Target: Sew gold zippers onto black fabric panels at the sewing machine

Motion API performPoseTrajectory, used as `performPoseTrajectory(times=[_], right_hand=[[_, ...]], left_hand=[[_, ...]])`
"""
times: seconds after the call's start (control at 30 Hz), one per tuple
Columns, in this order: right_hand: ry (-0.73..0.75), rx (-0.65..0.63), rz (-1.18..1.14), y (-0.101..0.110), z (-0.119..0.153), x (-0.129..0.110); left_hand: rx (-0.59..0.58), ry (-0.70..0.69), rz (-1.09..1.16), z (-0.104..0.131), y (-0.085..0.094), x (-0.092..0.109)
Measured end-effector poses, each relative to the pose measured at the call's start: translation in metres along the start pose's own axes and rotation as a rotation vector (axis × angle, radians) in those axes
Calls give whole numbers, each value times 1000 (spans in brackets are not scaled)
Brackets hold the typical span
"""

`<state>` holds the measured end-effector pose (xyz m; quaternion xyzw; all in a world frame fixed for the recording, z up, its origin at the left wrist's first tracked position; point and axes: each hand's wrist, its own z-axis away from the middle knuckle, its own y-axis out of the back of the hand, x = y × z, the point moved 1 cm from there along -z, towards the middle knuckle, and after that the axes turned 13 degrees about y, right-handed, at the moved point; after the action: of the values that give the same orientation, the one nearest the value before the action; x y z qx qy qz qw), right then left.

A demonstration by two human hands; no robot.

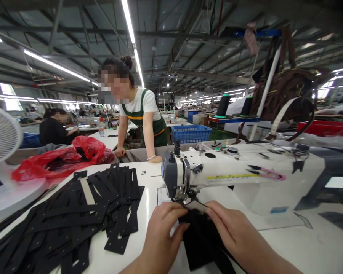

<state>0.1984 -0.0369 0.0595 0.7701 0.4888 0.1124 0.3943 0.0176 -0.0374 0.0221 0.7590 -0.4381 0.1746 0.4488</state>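
Table: glossy white tabletop (145,198), running from the near left to the far side of the machine.
Room: wide workshop under a dark metal roof with strip lights; more work tables fill the far side.
Left side: white round fan (1,133), with a crumpled red plastic bag (60,161) to its right.
Near left: loose heap of flat black strips (82,213) with small holes, overlapping at many angles.
Far side: person in a green apron and white shirt (140,110), leaning with both hands on the table edge; blue plastic basket (191,134) behind, to the right.
Left hand: bare, curved (162,228), thumb and fingertips at the fabric's left edge; whether they pinch it, I cannot tell.
Fabric: dark black piece (200,243), matt, flat-looking, between the hands, its far end at the needle area; a pale patch shows there.
Right hand: bare (234,228), thumb and fingers pinching the fabric's far right edge.
Right side: white sewing machine (254,190), pink-handled snips (276,174) on top; black thread cones (223,106) and brown bags (288,95) beyond.
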Motion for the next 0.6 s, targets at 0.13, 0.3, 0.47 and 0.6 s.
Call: performPoseTrajectory(times=[0.13,0.3,0.47,0.6], right_hand=[[188,-135,16,4,-1,-3],[200,-206,-12,10,-8,3],[172,-58,41,9,-4,6],[267,85,206,-35,25,-23]], left_hand=[[-20,15,-55,-13,-4,1],[-82,46,-87,-17,-8,-3],[-71,3,-65,-27,-1,-5],[-39,19,-102,-36,-1,-6]])
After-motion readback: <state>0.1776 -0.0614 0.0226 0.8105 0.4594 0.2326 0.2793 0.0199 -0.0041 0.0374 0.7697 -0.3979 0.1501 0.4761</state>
